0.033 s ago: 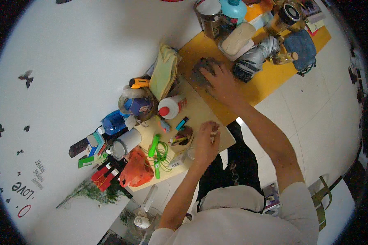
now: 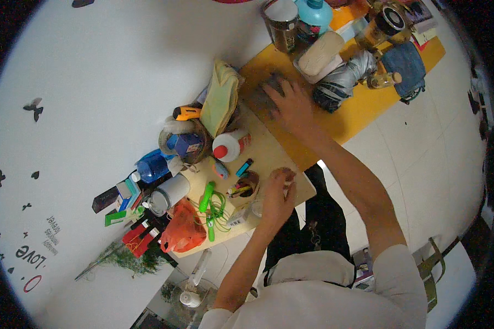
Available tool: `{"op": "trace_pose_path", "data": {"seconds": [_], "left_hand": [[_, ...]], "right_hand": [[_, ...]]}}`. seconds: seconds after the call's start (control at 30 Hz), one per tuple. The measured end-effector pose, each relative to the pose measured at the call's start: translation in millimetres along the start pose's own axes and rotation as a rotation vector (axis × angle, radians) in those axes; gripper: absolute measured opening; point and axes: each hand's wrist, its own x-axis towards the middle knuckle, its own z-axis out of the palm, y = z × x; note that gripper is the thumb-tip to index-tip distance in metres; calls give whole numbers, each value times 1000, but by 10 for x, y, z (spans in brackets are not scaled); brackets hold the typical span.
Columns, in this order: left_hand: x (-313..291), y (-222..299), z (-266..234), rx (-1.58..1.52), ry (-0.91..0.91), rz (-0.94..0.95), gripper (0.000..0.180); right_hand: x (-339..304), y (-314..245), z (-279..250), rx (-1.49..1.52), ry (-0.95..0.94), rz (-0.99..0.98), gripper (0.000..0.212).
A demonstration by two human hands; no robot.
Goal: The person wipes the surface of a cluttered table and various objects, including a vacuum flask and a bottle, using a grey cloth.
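Observation:
On the yellow tabletop point(image 2: 346, 118), my right hand point(image 2: 295, 109) presses down on a dark grey cloth point(image 2: 266, 96), its fingers bent over it. The cloth is smeared by motion and partly under the hand. My left hand point(image 2: 281, 189) is at the near edge of the paler table point(image 2: 274, 148), fingers curled in. Whether anything is inside those fingers cannot be made out. Left of it stand a small round holder with pens point(image 2: 246, 185) and a turquoise lighter-like object point(image 2: 244, 167). A white bottle with a red cap point(image 2: 228, 147) lies farther back.
A silver wrapped bundle point(image 2: 343, 82), a soap-like beige block point(image 2: 321, 53), a small corked bottle point(image 2: 384, 80) and a denim pouch point(image 2: 403, 68) sit right of the cloth. A green cord point(image 2: 218, 205), orange bag point(image 2: 184, 227) and folded yellow cloth point(image 2: 220, 98) crowd the left side.
My right hand has shifted very slightly, with the dark cloth under it. My left hand is nearly where it was, a touch lower.

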Motion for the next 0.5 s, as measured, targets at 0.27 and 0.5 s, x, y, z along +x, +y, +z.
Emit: {"op": "trace_pose_path", "data": {"seconds": [0.27, 0.5], "left_hand": [[-62, 70, -10, -15, 28, -73, 27], [422, -296, 327, 622, 18, 46, 60]], "right_hand": [[991, -39, 660, -294, 98, 1, 65], [732, 157, 870, -169, 137, -82, 48]]}}
